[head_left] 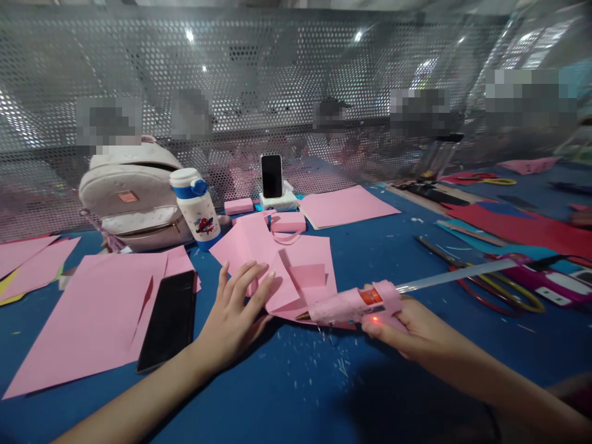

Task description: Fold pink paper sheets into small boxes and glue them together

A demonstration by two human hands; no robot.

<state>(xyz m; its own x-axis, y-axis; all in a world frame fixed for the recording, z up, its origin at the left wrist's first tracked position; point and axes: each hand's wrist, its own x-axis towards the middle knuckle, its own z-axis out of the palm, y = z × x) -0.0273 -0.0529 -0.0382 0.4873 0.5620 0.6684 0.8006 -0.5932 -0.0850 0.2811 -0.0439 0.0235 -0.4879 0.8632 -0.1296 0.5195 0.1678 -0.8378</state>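
Note:
My left hand (pixel 243 296) rests with its fingers spread on a folded piece of pink paper (pixel 284 287). In my right hand (pixel 402 330) is a pink glue gun (pixel 345 303), its red light glowing. A long clear glue stick (pixel 456 274) sticks out of the gun's rear. The gun's metal nozzle points left, close to the lower edge of the folded paper; whether it touches cannot be made out. Behind the paper lie a pink paper strip loop and a small pink box (pixel 287 222).
Pink sheets and a dark phone (pixel 170 320) lie to the left. A white backpack (pixel 134 191), a Spider-Man bottle (pixel 198 209) and a propped phone (pixel 271 176) stand along the perforated metal screen (pixel 296 74). Scissors (pixel 493 287) and a purple tool (pixel 546 277) lie right.

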